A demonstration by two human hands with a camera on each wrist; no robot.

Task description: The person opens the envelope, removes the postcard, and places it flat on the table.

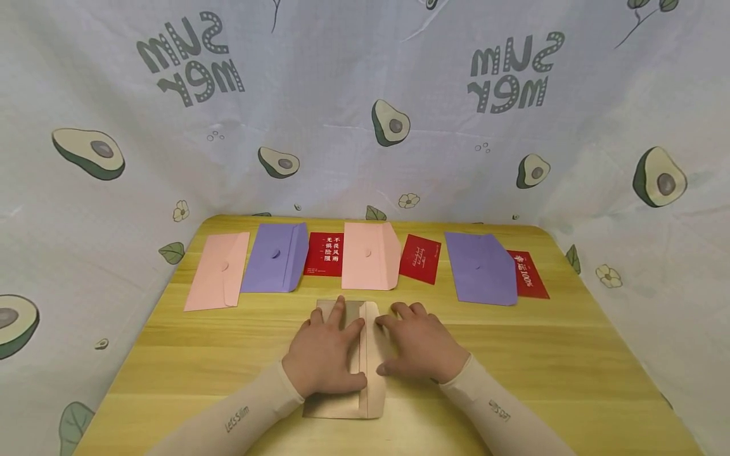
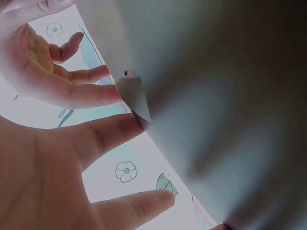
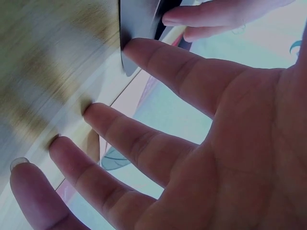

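Note:
A tan envelope (image 1: 373, 351) lies on the table near the front, its flap unfolded to the right. My left hand (image 1: 325, 358) rests on its body, fingers spread, the thumb close to the flap's fold. On the other side, my right hand (image 1: 424, 345) is at the outer edge of the flap. In the right wrist view its index fingertip touches the flap (image 3: 139, 21), while other fingertips meet the wooden tabletop. Part of the envelope is hidden under the left hand. The left wrist view is blurred over the envelope's surface.
Along the back of the table (image 1: 570, 354) lie pink envelopes (image 1: 217, 272) (image 1: 362, 256), purple envelopes (image 1: 268, 256) (image 1: 481, 269) and red cards (image 1: 325, 263) (image 1: 421, 258) (image 1: 531, 275). The right-hand card is partly covered by its purple neighbour. An avocado-print cloth (image 1: 342, 82) hangs behind.

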